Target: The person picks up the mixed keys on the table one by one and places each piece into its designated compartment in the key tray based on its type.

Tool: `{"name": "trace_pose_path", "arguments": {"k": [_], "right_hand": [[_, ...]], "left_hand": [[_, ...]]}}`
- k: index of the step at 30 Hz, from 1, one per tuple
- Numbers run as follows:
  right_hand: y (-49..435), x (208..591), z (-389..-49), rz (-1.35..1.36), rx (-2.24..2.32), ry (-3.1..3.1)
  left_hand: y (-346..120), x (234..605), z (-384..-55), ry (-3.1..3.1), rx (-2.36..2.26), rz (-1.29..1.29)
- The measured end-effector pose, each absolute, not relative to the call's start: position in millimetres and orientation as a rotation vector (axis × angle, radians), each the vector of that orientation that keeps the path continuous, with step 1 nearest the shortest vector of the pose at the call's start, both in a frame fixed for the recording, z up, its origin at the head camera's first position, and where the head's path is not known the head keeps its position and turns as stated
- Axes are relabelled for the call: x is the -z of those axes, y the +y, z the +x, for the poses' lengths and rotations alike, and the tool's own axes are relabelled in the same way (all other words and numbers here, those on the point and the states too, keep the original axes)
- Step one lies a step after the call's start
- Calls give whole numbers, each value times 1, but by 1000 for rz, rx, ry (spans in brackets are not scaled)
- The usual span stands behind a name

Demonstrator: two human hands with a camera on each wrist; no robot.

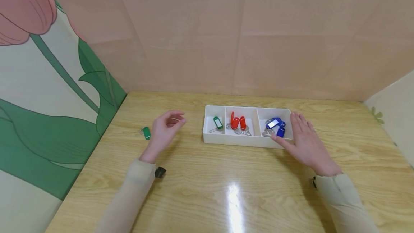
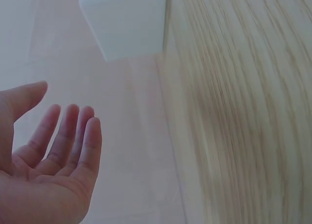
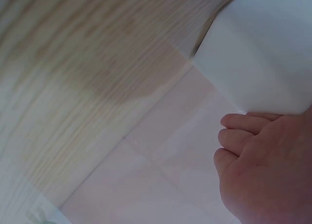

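A white three-compartment tray stands on the wooden table. In its left compartment lies a key with a green key tag; the middle one has red key tags with keys, and the right one has several blue key tags with keys. My right hand rests against the tray's right end, fingers extended along the side and thumb at the front rim. My left hand hovers left of the tray, fingers loosely bent, holding nothing. Beyond it on the left lies another green key tag with a key.
Behind the wooden table rises a pinkish wall covering. A wall with a painted flower borders the left side, and a pale wall the right. Light glares off the tabletop near the front.
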State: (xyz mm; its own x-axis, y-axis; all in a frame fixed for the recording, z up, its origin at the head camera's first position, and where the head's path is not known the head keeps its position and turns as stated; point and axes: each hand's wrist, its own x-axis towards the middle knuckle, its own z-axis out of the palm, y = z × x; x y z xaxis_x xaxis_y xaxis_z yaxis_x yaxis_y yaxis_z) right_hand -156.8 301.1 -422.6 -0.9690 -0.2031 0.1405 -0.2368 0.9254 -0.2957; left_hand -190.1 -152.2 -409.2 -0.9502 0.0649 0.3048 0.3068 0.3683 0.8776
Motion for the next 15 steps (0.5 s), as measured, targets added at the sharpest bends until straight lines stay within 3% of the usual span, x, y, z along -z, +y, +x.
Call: {"name": "trace_pose_path", "arguments": {"k": [15], "right_hand": [[300, 421, -156, 336, -494, -2982]], "left_hand": [[-162, 408, -191, -2388, 1631, -329]]}}
